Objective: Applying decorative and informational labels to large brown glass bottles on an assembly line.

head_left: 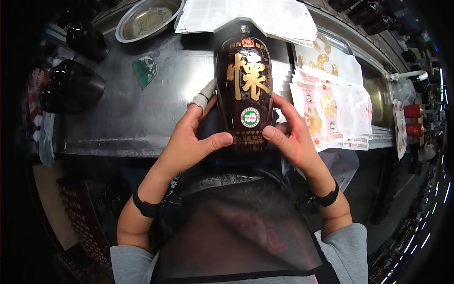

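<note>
A dark brown, glossy bottle [243,106] with a narrow neck is held between my two hands in front of me, its neck pointing away. Large gold lettering and a round green-and-white emblem decorate its front. My left hand [191,137] grips its left side, thumb on the lower front; one finger wears a grey wrapping. On the opposite side, my right hand [298,135] is curved round the lower body, thumb near the base. The remaining fingers of both hands are partly hidden by the bottle. A green, rounded flat piece [144,71] lies on the metal worktable [109,128] to the left.
A metal basin [121,34] with liquid stands far left. White sheets [288,19] lie behind the bottle; printed decal sheets [347,111] are stacked at right, beside a metal tray [388,106]. Dark jars [75,87] stand at left, red cups [414,129] far right.
</note>
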Tool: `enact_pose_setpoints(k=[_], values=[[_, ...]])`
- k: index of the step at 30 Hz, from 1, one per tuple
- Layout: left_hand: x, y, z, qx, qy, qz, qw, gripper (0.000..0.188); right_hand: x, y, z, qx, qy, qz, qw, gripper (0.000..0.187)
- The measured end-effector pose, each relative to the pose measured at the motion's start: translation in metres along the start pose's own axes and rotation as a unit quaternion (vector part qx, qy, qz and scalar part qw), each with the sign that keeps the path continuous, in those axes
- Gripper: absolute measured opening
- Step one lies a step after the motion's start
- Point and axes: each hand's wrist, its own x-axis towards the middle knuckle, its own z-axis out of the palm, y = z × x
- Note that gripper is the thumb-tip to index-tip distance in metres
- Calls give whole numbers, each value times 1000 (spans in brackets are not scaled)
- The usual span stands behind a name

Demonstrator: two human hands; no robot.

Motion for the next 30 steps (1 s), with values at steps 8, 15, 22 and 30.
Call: enact_pose_setpoints(k=[8,15,22,30], values=[[-3,-4,4,-6,11,17,1000,99,0,9,1,20,-8,-12,1000,77],[-4,-4,3,-1,10,29,1000,98,0,8,1,29,-13,-9,999,76],[-4,-3,4,-2,19,12,1000,98,1,5,0,12,-11,-13,1000,75],[-3,-3,2,-11,11,17,1000,99,5,0,-2,27,-4,-39,999,67]])
